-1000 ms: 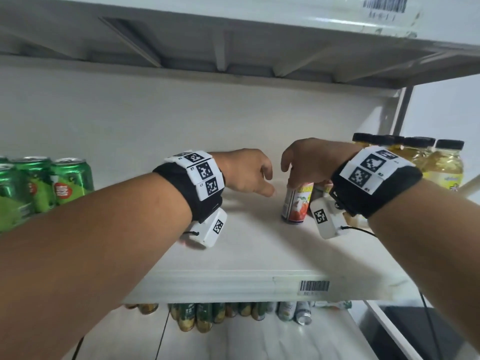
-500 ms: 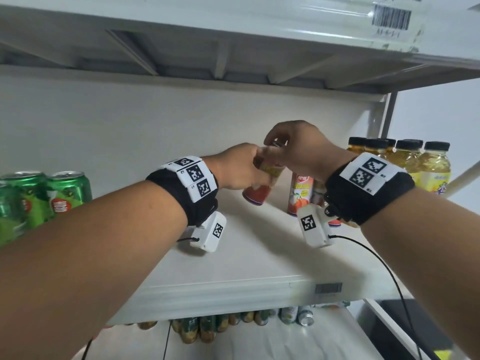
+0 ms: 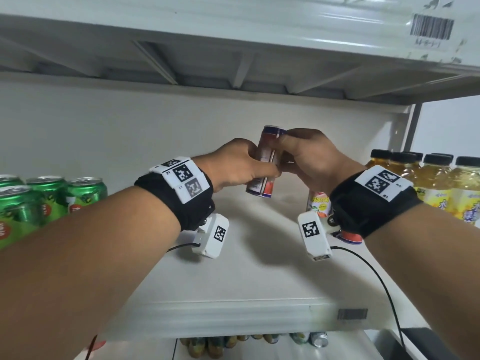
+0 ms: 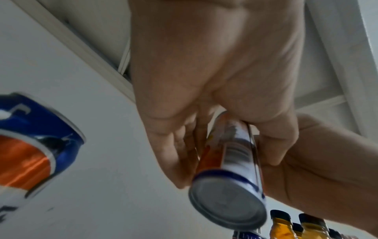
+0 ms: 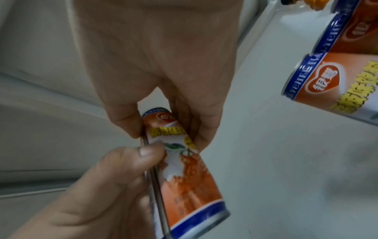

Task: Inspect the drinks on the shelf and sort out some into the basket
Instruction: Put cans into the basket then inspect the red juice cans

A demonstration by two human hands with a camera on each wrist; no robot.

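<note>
Above the white shelf [image 3: 233,281], in the head view, both hands hold one slim drink can [image 3: 265,162] clear of the board, its blue-rimmed top tilted up and slightly right. The left hand [image 3: 233,165] curls round the can's middle from the left; the right hand [image 3: 309,157] grips its upper part from the right, thumb near the top rim. More cans of the same kind [image 3: 318,203] stand on the shelf behind the right wrist, yellow tea bottles with black caps [image 3: 436,183] stand at the far right, and green cans [image 3: 52,198] stand at the far left. Cans on a lower shelf [image 3: 249,344] show under the front edge.

Seen from the left wrist, the left hand [image 4: 204,80] wraps the can [image 4: 229,169], whose silver bottom faces the camera; the right hand [image 4: 317,161] holds it from the other side. A second can [image 4: 30,145] sits close at the left, bottles [image 4: 286,226] low right.

Seen from the right wrist, the right hand [image 5: 159,64] pinches the can [image 5: 184,169] near its top between thumb and fingers, while the left hand [image 5: 102,194] clamps the orange-and-white label lower down. Two matching cans [image 5: 337,80] stand on the shelf at upper right
</note>
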